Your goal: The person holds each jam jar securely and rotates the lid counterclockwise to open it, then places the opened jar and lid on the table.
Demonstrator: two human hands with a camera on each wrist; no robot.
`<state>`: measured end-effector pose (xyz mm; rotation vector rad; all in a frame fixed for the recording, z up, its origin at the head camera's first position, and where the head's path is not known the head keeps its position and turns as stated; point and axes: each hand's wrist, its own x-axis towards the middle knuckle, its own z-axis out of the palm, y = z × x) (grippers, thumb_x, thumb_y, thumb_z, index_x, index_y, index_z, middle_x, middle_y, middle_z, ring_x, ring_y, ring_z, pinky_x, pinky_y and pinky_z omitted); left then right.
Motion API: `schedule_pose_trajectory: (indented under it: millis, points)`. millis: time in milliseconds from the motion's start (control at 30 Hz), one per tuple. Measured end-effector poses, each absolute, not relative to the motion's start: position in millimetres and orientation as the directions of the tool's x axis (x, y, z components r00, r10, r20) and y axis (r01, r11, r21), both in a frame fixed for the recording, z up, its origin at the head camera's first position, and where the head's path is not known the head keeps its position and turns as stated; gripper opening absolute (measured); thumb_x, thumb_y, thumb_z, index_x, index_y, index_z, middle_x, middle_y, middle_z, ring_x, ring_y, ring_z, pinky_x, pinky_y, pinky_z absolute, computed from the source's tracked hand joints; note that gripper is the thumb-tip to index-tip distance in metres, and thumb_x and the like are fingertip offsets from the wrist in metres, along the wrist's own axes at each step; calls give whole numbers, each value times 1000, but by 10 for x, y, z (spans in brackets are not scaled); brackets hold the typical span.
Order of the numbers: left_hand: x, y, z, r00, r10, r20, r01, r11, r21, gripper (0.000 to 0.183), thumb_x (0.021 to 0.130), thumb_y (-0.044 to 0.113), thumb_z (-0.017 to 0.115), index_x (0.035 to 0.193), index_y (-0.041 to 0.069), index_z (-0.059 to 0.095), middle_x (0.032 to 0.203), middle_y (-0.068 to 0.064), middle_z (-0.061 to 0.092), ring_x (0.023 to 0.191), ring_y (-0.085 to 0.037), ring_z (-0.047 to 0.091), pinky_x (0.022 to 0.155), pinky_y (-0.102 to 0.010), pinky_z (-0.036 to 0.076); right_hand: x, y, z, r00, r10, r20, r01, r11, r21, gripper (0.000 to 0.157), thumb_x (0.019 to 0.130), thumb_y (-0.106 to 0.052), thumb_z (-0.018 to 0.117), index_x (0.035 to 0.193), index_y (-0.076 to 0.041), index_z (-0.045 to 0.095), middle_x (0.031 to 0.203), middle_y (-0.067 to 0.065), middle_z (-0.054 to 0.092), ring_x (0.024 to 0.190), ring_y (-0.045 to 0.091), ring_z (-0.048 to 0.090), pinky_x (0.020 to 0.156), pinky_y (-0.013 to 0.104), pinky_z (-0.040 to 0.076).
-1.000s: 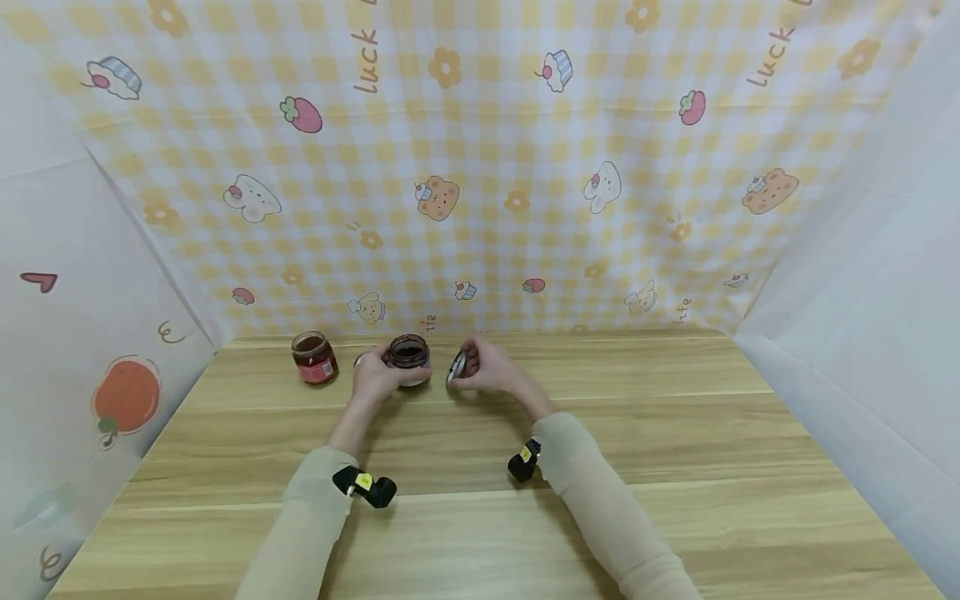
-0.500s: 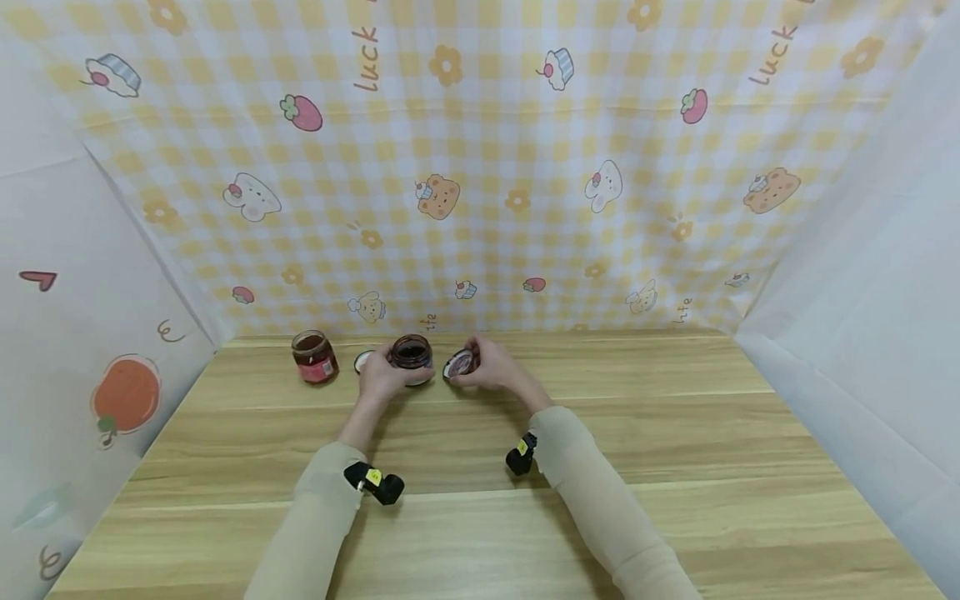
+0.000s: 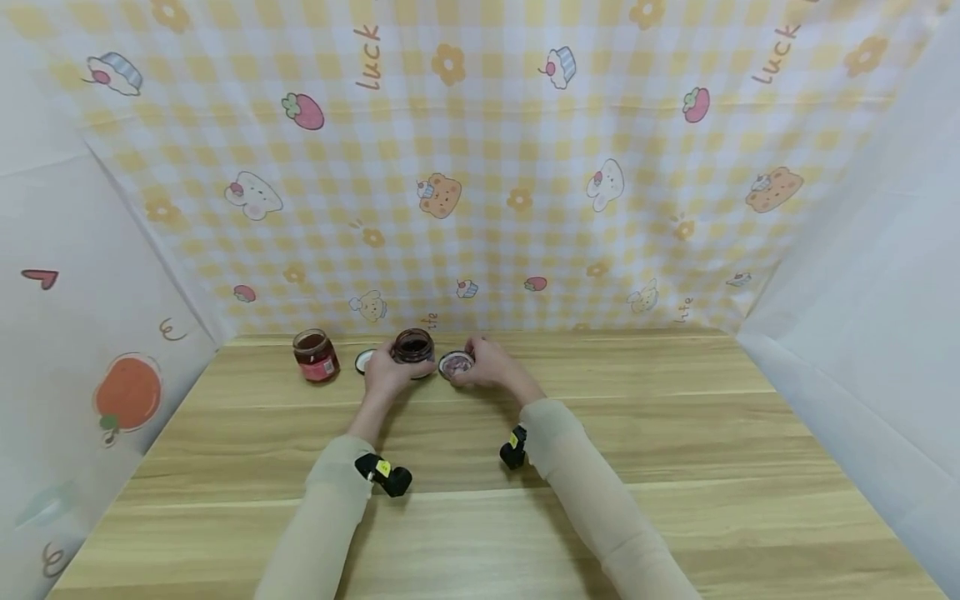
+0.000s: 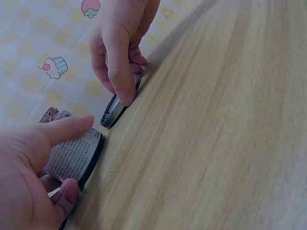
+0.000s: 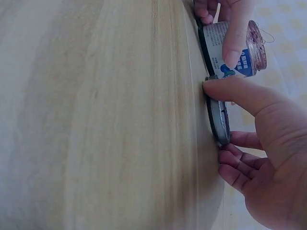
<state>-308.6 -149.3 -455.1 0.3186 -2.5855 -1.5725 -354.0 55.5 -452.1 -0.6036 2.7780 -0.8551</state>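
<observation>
An open glass jar [image 3: 414,343] with dark contents stands upright at the back of the table. My left hand [image 3: 384,373] grips it, the thumb along its near side. In the right wrist view a white and blue label [image 5: 216,43] shows on it. Just right of the jar, my right hand [image 3: 491,364] holds a round jar lid [image 3: 455,365] by its rim between thumb and fingers. The lid's smeared inner face is turned up, and it lies at or very close to the tabletop. Part of the jar is hidden behind my left hand.
A second open jar [image 3: 317,367], with red contents and a pink label, stands to the left. Between the jars a second lid [image 3: 364,361] lies with its white inside up. A checked cloth [image 3: 517,242] hangs behind the table [image 3: 480,533].
The lid in my right hand has tipped from near upright to flat, inner face up. My left hand and its jar have shifted slightly right, uncovering more of the second lid.
</observation>
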Motion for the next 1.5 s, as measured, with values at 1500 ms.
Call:
schedule_pose_trajectory:
  millis: [1500]
  points:
    - [-3047,-1528,-4548,-970,-238,44,-82,493,866,89,76,25,90,144,-7,42,140,-29,51,131,-44,46,109,-53,37,-3432,354,-4489,-918,-387,-82,-308,829,-466,71,86,-31,76,142,2,47,133,22,49,112,29,55,100,42,48]
